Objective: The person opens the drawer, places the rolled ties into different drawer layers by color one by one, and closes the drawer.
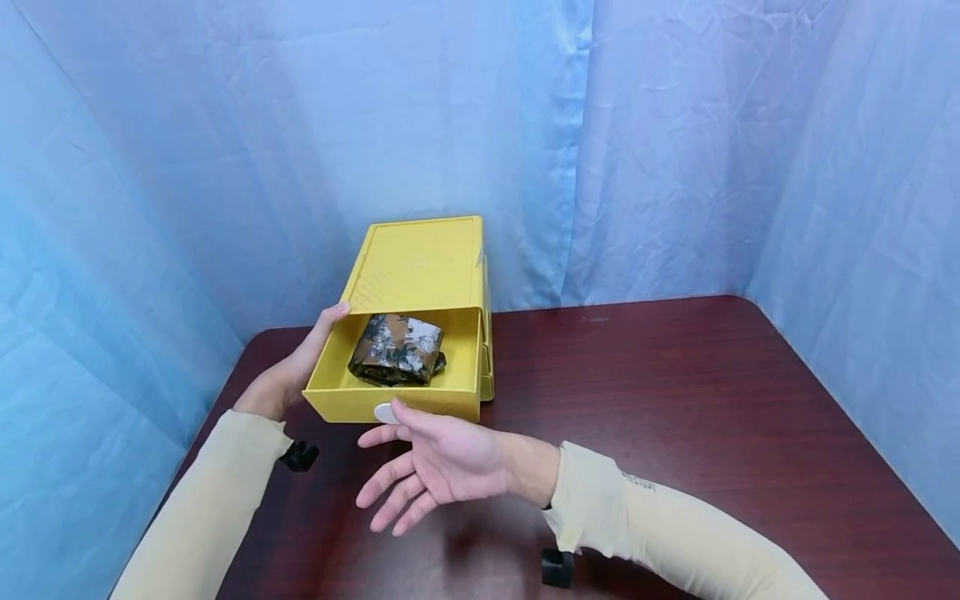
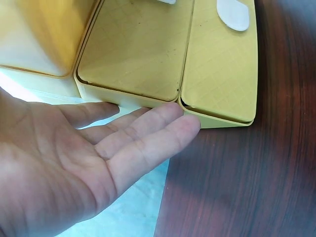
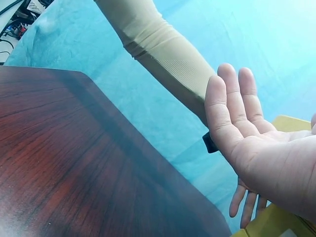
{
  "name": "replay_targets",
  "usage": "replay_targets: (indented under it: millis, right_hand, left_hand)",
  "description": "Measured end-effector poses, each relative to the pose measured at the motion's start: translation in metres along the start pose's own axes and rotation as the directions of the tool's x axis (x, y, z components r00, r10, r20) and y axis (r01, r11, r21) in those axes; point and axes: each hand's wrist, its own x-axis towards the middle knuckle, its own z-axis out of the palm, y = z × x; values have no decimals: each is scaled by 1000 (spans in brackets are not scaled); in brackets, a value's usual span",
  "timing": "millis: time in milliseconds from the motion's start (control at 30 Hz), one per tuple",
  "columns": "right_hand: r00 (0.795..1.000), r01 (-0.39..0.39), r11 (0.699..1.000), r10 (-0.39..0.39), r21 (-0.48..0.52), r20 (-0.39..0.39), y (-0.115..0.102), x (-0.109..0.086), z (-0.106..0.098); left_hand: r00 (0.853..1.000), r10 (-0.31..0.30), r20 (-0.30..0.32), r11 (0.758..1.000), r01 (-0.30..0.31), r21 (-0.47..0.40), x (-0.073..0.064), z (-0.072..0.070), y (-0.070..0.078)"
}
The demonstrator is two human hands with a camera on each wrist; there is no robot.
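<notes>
A yellow drawer cabinet [image 1: 423, 267] stands toward the back of the table, its top drawer [image 1: 442, 403] pulled out. Inside lies a folded, floral-patterned dark and brown bundle [image 1: 397, 350]. My left hand [image 1: 303, 358] rests along the cabinet's left side, the thumb near the top front corner. In the left wrist view, its straight fingertips [image 2: 185, 126] are right at the edge of the lower drawers [image 2: 133, 54]. Just in front of the drawer, my right hand [image 1: 450, 462] holds nothing, fingers spread and palm turned up, with the thumb overlapping the white handle [image 1: 385, 413].
The dark red wooden table [image 1: 637, 400] extends to the right of the cabinet. Blue curtains [image 1: 675, 150] hang behind it and on both sides. Black pieces [image 1: 557, 568] show by the sleeve cuffs. Lower drawers also carry white handles [image 2: 233, 14].
</notes>
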Motion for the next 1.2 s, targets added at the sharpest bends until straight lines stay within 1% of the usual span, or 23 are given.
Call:
replay_targets:
  millis: [67,300,467,567,767,867,967,1200]
  right_hand:
    - [1000,4,1000,-4,-7,-8,0,-1,-2]
    - [998,25,1000,-26,-19,-56,-1,-4,-7]
    - [998,27,1000,-28,-17,-60,-2,-2,-9]
    - [997,27,999,-28,-17,-74,-2,-2,-10]
    - [993,41,999,-42,-12,-110,-7,1,-13]
    - [992,41,999,-41,-7,-118,-8,4,-13]
    - [992,38,999,-39,-14,-116,-10,5,-13]
    - [991,33,999,-34,-8,-132,-18,8,-13]
  left_hand:
    - [1000,1,-5,1000,-1,-1,1,1,0]
    - [999,12,-35,999,-11,38,5,4,0]
    - [999,14,-34,1000,-13,24,6,5,-3]
    - [999,3,-35,1000,-2,20,7,6,-5]
    - [997,-26,-69,999,29,35,6,4,-6]
    - [997,-36,-70,999,37,20,4,3,-6]
    - [998,-41,-58,999,41,3,2,3,-5]
    - [993,-89,-71,996,89,-8,0,1,-2]
